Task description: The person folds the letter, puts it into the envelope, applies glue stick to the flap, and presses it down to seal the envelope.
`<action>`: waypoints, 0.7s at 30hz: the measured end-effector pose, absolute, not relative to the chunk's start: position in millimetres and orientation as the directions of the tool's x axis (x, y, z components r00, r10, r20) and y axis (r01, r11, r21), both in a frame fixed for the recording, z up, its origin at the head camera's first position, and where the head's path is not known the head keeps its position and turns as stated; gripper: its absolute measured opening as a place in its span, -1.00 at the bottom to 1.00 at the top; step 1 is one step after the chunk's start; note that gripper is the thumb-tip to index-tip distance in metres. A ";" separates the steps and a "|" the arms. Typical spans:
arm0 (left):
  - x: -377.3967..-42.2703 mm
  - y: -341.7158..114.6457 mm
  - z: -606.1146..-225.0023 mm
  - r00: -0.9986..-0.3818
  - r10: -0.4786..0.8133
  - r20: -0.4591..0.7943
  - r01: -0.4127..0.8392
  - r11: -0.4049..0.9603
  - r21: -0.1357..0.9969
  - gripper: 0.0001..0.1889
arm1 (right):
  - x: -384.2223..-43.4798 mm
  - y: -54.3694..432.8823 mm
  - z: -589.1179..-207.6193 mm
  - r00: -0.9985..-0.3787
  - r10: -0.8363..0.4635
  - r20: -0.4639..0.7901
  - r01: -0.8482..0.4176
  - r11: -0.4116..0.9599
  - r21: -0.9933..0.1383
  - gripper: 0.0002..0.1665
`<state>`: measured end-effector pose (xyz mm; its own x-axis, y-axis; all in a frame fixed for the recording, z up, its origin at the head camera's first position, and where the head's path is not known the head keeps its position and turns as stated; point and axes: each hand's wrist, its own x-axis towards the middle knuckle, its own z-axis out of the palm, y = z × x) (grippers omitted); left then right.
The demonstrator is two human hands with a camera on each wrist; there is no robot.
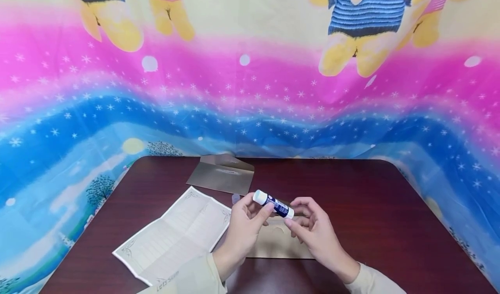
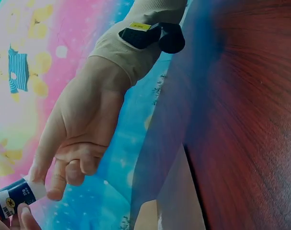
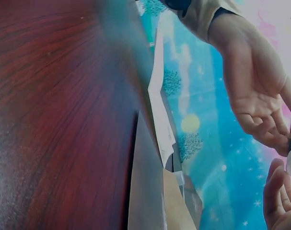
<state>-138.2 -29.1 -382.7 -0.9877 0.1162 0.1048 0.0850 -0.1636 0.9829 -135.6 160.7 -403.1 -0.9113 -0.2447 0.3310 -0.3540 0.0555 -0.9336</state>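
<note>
Across the wood-grain tabletop (image 1: 390, 220), the bordered letter sheet (image 1: 175, 235) spreads at lower left and a tan envelope (image 1: 283, 244) lies at lower centre, under the hands; clearance above both should spare them smears. The left hand (image 1: 246, 224) grips the glue stick's barrel and the right hand (image 1: 318, 231) pinches its white end (image 1: 289, 213), so steadying the barrel while working that end gently seems best. The glue stick (image 1: 276, 205) sits near frame centre, long axis slanting from upper left to lower right, its pale, broader end facing upper left.
</note>
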 end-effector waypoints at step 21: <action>-135.1 -24.5 -386.4 -0.986 0.131 0.107 0.080 -0.196 0.977 -0.74 | -136.6 169.9 -407.1 -0.858 -0.410 0.309 -0.303 -0.083 -0.950 -0.84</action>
<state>-135.1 -24.5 -386.4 -0.9857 0.1305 0.1066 0.0798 -0.1962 0.9773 -136.6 169.9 -407.1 -0.8582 -0.4098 0.3092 -0.3026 -0.0829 -0.9495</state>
